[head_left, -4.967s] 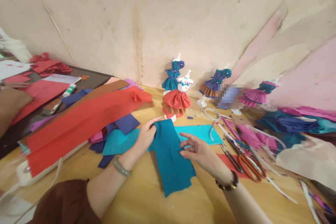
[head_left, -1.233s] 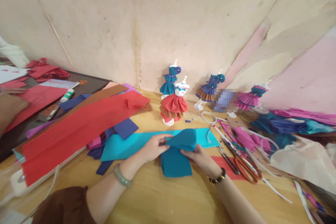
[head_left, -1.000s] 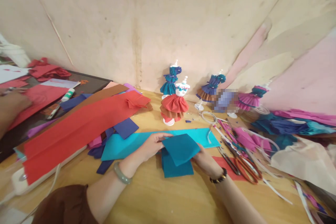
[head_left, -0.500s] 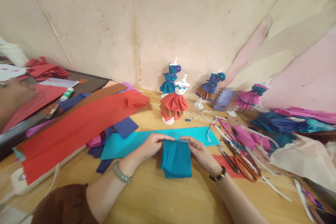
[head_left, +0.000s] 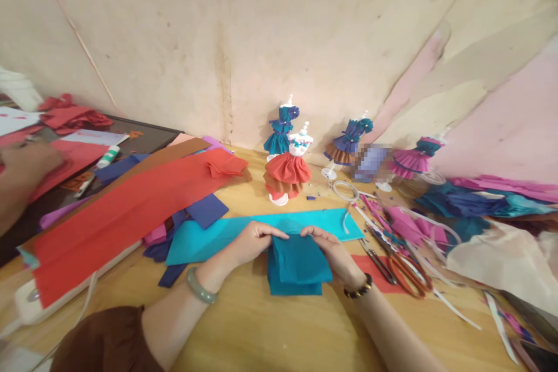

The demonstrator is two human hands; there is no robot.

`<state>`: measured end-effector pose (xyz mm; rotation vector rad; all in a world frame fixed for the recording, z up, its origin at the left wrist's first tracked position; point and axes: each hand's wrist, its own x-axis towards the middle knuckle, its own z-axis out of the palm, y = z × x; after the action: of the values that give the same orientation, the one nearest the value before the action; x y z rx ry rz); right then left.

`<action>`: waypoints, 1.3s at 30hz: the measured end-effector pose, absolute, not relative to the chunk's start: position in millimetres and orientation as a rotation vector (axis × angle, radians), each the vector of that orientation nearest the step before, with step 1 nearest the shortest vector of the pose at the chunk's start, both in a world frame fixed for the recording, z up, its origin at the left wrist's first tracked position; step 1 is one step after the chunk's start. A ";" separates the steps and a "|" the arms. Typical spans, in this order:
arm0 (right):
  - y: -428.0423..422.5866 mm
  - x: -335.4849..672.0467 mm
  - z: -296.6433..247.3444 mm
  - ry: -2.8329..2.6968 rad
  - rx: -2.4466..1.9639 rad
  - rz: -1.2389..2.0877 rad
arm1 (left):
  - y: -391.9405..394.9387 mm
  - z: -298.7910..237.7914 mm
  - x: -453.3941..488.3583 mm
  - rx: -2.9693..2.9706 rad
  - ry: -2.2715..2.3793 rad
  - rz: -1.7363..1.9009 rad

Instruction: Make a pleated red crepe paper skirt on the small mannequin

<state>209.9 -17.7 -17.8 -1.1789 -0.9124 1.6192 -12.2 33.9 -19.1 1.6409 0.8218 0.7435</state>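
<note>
A folded piece of teal fabric (head_left: 299, 264) hangs between my hands, its lower edge near the wooden table. My left hand (head_left: 257, 238) pinches its upper left corner between thumb and fingers. On the other side, my right hand (head_left: 329, 250) grips the upper right edge, with some fingers hidden behind the cloth. The front layer slants out to the right over a back layer. Beyond my hands lies a long turquoise fabric strip (head_left: 209, 238). Behind that stands a small dress form (head_left: 288, 168) in a red and brown ruffled skirt.
Scissors (head_left: 407, 276) and thread snips (head_left: 381, 266) lie at right among fabric scraps and white strips. A long red fabric piece (head_left: 131, 209) covers part of a white power strip (head_left: 30, 302) at left. Another person's hand (head_left: 32, 165) works at far left. More dressed forms (head_left: 349, 139) stand along the wall.
The teal fabric's front layer has swung out to the right, showing the layer behind it. My right hand's fingers have shifted inward along the top edge.
</note>
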 end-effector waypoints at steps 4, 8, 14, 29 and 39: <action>-17.3 210.9 -19.0 -0.846 -1.175 1.656 | 34.6 -17.2 -13.1 1.643 0.817 0.770; -16.2 211.0 -20.2 -1.018 -1.223 1.561 | 34.1 -12.7 -13.1 1.665 0.822 0.785; -12.4 209.2 -22.1 -1.202 -1.294 1.331 | 31.7 -13.1 -11.4 1.307 0.828 0.770; -13.6 205.4 -25.1 -1.193 -1.112 1.546 | 34.2 -22.3 -7.2 1.346 0.850 0.897; -10.8 208.3 -25.7 -1.142 -1.143 1.411 | 33.8 -25.6 -7.0 1.288 0.879 0.739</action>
<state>208.3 -10.8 -25.7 -1.1430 -1.1419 1.4107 -7.0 33.8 -25.6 1.2880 0.8790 0.7387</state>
